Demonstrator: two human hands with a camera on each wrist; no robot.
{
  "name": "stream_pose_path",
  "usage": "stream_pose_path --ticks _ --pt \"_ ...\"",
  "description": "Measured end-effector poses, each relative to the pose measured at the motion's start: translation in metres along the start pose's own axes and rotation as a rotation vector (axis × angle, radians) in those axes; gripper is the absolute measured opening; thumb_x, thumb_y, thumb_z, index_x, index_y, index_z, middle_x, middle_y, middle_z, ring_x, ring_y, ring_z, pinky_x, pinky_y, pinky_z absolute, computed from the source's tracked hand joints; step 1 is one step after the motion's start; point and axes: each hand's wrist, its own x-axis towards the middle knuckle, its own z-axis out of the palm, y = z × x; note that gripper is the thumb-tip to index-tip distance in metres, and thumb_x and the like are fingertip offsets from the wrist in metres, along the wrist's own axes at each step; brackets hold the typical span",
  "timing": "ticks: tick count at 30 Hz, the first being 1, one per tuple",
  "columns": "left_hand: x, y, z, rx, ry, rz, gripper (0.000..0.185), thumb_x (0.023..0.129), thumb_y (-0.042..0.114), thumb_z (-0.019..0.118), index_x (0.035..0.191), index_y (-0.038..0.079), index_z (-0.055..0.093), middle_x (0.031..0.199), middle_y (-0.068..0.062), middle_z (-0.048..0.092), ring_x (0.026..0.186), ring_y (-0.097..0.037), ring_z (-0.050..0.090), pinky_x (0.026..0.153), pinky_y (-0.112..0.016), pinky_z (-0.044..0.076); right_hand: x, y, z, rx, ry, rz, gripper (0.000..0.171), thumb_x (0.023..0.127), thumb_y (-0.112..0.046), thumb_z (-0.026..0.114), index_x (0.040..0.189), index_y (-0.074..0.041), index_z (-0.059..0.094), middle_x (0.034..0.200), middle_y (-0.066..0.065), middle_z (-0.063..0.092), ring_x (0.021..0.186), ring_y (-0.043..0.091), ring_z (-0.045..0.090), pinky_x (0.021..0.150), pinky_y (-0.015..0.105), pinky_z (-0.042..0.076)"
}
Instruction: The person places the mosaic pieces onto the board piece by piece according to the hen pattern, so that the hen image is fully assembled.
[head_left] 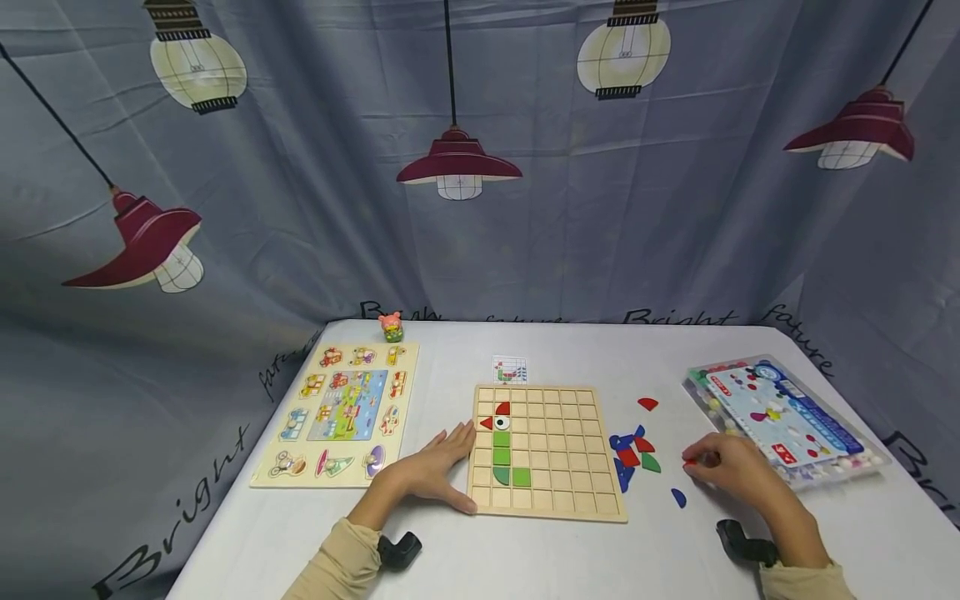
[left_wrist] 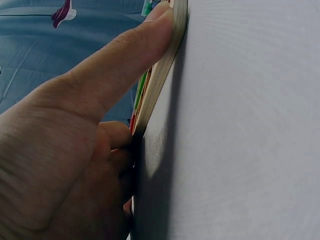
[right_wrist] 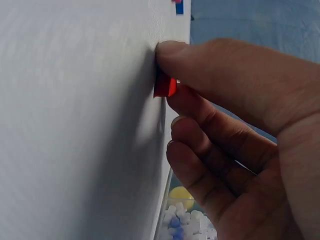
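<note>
A wooden grid board [head_left: 564, 451] lies on the table, with my left hand [head_left: 431, 468] at its left edge, thumb and fingers stretched out along the side. In the board's left columns sit a red quarter-round piece [head_left: 503, 408], a red triangle [head_left: 487, 422], an eye piece [head_left: 502, 423] and several green pieces [head_left: 501, 456]. To the right of the board, my right hand [head_left: 731, 471] pinches a small red piece [right_wrist: 165, 88] between thumb and index finger, right at the tabletop; its full shape is hidden by the fingers.
Loose blue, red and green pieces [head_left: 627, 457] lie right of the board, a blue half-round [head_left: 678, 497] nearer me. A clear box of beads [head_left: 795, 417] stands at the right. A picture puzzle [head_left: 408, 367], a small figurine [head_left: 392, 327] and a pattern card [head_left: 510, 369] are farther back.
</note>
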Motion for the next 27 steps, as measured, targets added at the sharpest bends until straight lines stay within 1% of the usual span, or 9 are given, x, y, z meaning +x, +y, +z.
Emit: stream_pose_path --ticks 8,14,19,23,27 --pt "-0.001 0.001 -0.001 0.000 0.000 0.009 0.122 0.070 0.057 0.079 0.156 0.004 0.012 0.166 -0.008 0.002 0.154 -0.022 0.001 0.127 -0.044 0.004 0.002 -0.006 0.004 0.004 0.008 -0.058 0.023 0.077 -0.020 0.082 0.096 -0.010 0.076 0.092 0.004 0.071 0.077 0.016 0.053 0.060 0.016 0.046" --pt "0.000 0.000 0.000 0.003 0.000 0.012 0.121 0.070 0.057 0.079 0.156 0.004 0.013 0.166 -0.008 0.002 0.154 -0.022 0.001 0.127 -0.045 0.004 0.004 -0.013 0.006 0.017 -0.008 -0.043 0.027 0.076 -0.020 0.082 0.099 -0.008 0.076 0.095 0.006 0.071 0.078 0.016 0.053 0.061 0.017 0.047" --pt "0.001 0.000 -0.001 0.001 0.000 0.016 0.121 0.070 0.057 0.080 0.156 0.003 0.013 0.166 -0.008 0.003 0.154 -0.022 0.001 0.126 -0.045 0.004 0.003 -0.024 0.006 0.010 0.004 -0.053 0.030 0.076 -0.022 0.082 0.102 -0.009 0.076 0.092 0.003 0.070 0.078 0.016 0.052 0.061 0.018 0.045" --pt "0.001 0.000 -0.001 0.003 0.004 0.017 0.121 0.070 0.056 0.080 0.156 0.003 0.013 0.165 -0.009 0.003 0.154 -0.022 0.001 0.127 -0.045 0.004 0.004 -0.035 0.007 -0.001 0.030 -0.119 0.028 0.076 -0.020 0.082 0.101 -0.009 0.076 0.087 0.000 0.068 0.076 0.014 0.050 0.059 0.018 0.043" --pt "0.001 -0.001 0.001 0.004 0.004 0.013 0.121 0.070 0.058 0.079 0.156 0.003 0.013 0.165 -0.009 0.003 0.154 -0.022 0.001 0.127 -0.044 0.004 0.004 -0.048 0.013 0.021 0.034 -0.191 0.025 0.073 -0.017 0.083 0.097 -0.009 0.076 0.085 -0.002 0.068 0.074 0.012 0.049 0.058 0.017 0.043"
